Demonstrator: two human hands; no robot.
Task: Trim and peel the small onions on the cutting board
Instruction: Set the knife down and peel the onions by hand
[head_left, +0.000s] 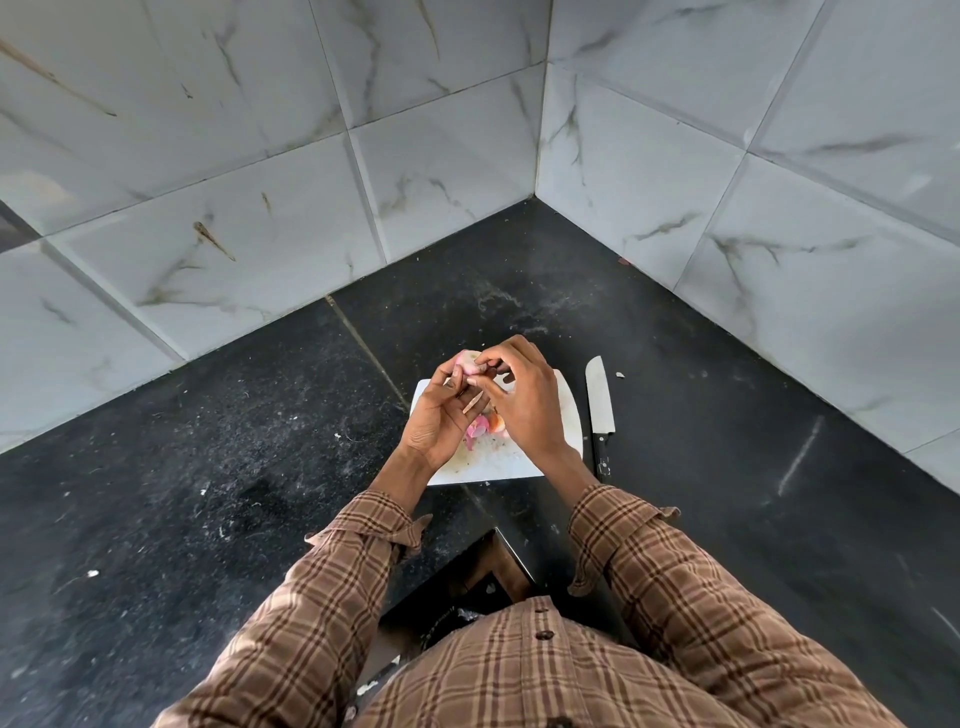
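In the head view, just above the frame's centre, we see our left hand (436, 415) cupping a small pink onion (466, 362) in curled fingers, above the far edge of the white cutting board (519, 457). Our right hand (522, 400) pinches its skin. We cannot tell the onion's long axis. Pink peelings (480, 428) lie on the board below our hands. A knife (600, 402) lies on the black counter (208, 441) just right of the board, tip toward the upper frame.
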